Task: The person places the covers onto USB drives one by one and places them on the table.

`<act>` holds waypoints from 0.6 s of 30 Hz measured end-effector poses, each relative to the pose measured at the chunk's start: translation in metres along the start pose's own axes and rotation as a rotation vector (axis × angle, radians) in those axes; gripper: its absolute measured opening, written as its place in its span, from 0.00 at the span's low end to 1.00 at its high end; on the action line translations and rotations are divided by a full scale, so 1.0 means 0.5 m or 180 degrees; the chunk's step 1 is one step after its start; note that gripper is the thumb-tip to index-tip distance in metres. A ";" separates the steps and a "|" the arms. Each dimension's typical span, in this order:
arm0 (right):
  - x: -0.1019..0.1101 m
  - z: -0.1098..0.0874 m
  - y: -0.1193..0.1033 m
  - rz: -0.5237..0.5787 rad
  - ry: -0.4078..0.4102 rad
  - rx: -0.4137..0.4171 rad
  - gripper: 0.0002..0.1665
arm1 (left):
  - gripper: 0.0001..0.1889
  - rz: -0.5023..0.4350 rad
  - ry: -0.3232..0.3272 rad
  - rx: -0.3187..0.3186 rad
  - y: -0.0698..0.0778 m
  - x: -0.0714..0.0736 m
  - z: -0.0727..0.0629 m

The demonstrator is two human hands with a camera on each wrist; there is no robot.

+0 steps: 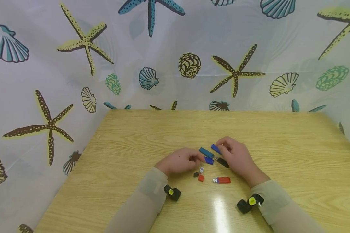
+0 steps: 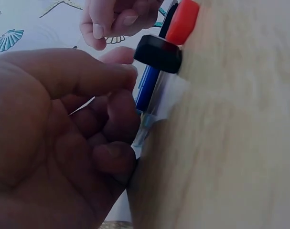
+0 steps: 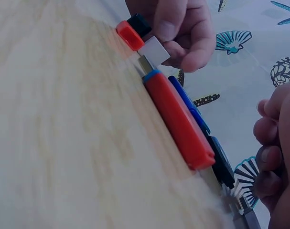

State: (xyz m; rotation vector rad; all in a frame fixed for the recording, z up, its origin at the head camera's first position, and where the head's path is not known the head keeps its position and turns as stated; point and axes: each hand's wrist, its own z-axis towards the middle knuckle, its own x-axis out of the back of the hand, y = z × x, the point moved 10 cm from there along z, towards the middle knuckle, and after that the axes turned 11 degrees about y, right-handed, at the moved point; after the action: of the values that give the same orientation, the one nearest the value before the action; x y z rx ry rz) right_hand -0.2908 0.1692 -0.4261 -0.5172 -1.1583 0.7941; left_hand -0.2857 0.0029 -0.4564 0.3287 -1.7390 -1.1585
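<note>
My right hand (image 1: 237, 158), fingers curled, pinches the near end of a blue USB stick (image 1: 215, 148) lying on the table. In the right wrist view that stick is hidden behind the hand. My left hand (image 1: 182, 160) has its forefinger by a darker blue USB stick (image 1: 209, 160); its loosely bent fingers hold nothing that I can see. Between the hands lie a teal USB stick (image 1: 206, 152) and a black one (image 1: 223, 162) with its metal plug bare. Nearer me is a red USB stick (image 3: 176, 117), its plug exposed, pointing left.
Close by the left fingers sit a small black cap (image 2: 158, 53), a red cap (image 3: 129, 36) and a white cap (image 1: 201, 169). The wooden table (image 1: 119, 139) is backed by a curtain (image 1: 163, 48) printed with shells and starfish. Both wrists carry small black cameras.
</note>
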 end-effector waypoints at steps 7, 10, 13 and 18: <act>0.006 0.001 0.000 0.0074 0.0049 -0.0036 0.12 | 0.13 0.0295 -0.0255 -0.0205 0.019 -0.019 -0.008; 0.007 0.001 0.002 0.0055 0.0048 -0.0045 0.12 | 0.12 0.0395 -0.0267 -0.0243 0.021 -0.021 -0.009; 0.007 0.001 0.004 0.0045 0.0044 -0.0045 0.12 | 0.08 0.0460 -0.0284 -0.0315 0.024 -0.024 -0.009; 0.007 0.002 0.004 0.0052 0.0031 -0.0047 0.12 | 0.03 0.0417 -0.0260 -0.0311 0.023 -0.023 -0.008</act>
State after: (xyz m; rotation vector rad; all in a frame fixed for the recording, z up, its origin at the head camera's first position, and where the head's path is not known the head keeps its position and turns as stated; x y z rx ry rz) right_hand -0.2916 0.1731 -0.4251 -0.5430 -1.1529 0.7966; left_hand -0.2736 0.0143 -0.4532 0.1078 -1.7403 -1.1706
